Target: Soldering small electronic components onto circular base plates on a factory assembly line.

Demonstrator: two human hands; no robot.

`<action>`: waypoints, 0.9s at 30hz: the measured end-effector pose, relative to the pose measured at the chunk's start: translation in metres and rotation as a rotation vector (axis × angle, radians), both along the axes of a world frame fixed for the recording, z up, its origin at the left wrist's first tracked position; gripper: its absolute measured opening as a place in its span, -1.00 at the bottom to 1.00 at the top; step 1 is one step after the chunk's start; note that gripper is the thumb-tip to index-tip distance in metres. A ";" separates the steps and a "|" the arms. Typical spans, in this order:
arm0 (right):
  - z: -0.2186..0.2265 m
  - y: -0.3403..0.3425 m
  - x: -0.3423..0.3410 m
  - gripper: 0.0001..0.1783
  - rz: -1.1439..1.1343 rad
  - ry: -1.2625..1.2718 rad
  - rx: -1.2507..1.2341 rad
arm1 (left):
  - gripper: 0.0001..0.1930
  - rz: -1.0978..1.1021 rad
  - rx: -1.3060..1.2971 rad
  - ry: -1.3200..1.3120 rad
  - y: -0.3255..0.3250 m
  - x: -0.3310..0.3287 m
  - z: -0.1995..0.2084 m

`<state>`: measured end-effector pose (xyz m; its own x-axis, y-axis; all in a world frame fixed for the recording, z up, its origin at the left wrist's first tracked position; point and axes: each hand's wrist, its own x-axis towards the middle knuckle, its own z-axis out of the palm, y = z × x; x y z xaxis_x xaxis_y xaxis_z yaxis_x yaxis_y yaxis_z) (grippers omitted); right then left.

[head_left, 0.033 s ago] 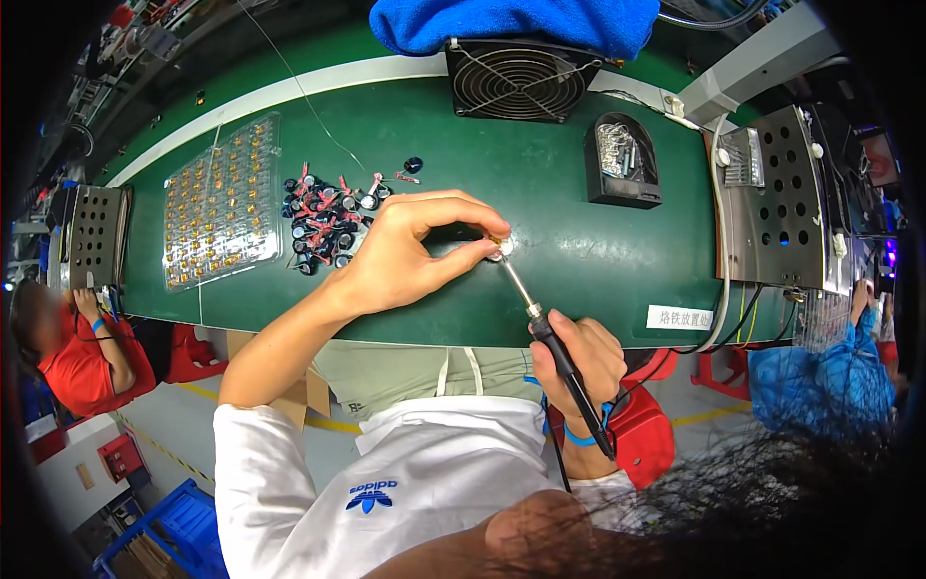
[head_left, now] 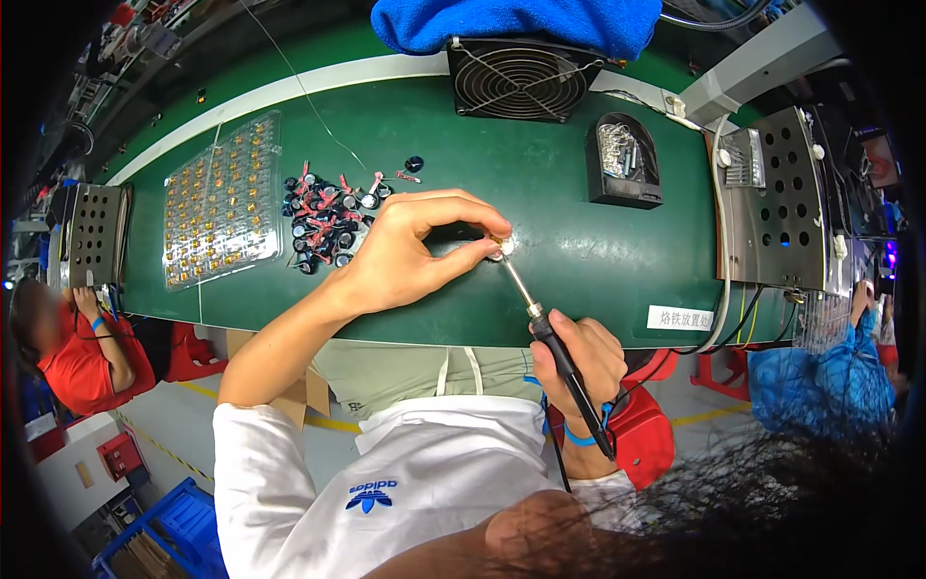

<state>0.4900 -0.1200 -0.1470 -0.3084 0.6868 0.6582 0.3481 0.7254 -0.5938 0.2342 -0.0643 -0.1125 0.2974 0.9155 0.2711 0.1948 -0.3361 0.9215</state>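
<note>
My left hand [head_left: 410, 246] reaches over the green bench, thumb and forefinger pinched on a small brass-coloured part [head_left: 499, 241] at a pale round spot; the fingertips partly hide it. My right hand [head_left: 590, 362] is wrapped round the black handle of a soldering iron [head_left: 564, 359], whose metal tip slants up and left to touch or nearly touch that part. Beside my left wrist lies a pile of small dark round components [head_left: 323, 222] with red leads. A clear plastic tray [head_left: 273, 159] farther left holds rows of small brass-coloured parts.
At the back stands a black fan [head_left: 521, 85] beneath a blue cloth [head_left: 511, 24]. A black holder [head_left: 625, 188] with metal bits is at right, before a perforated metal box [head_left: 786, 193]. A thin wire [head_left: 313, 106] hangs over the bench. People sit at both sides.
</note>
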 end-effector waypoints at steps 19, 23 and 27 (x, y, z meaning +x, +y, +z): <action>-0.005 -0.005 0.005 -0.63 -0.016 0.047 0.010 | -0.82 0.001 0.034 0.013 -0.001 0.000 0.000; -0.004 -0.003 0.001 -0.64 -0.011 0.053 0.010 | -0.82 -0.003 0.036 -0.013 -0.001 -0.001 0.000; -0.004 0.000 -0.003 -0.70 -0.030 0.130 0.023 | -0.81 -0.011 0.054 0.006 0.000 -0.001 0.000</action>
